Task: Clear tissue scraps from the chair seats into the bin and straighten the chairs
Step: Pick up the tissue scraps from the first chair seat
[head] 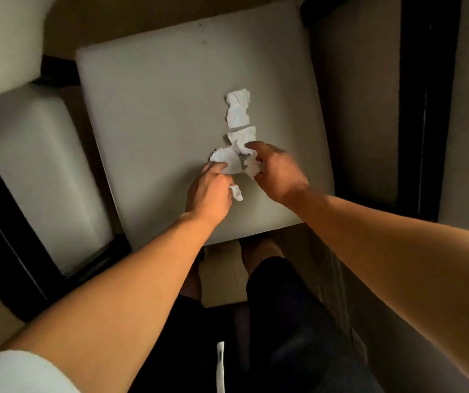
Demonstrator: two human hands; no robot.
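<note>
A pale grey chair seat (156, 109) fills the middle of the view, seen from above. Several white tissue scraps lie on it. One crumpled scrap (238, 107) sits apart, further from me. Closer scraps (237, 141) cluster under my fingers. My left hand (209, 192) pinches a flat scrap (224, 160) with its fingertips, and a small scrap (236, 192) pokes out beneath its curled fingers. My right hand (277, 171) curls round a crumpled scrap (253, 167) while its fingertips touch the cluster.
A second pale chair (29, 154) with a dark frame stands at the left, its backrest at top left. A dark vertical frame (423, 109) runs down the right side. My legs in dark shorts (270, 336) stand at the seat's near edge.
</note>
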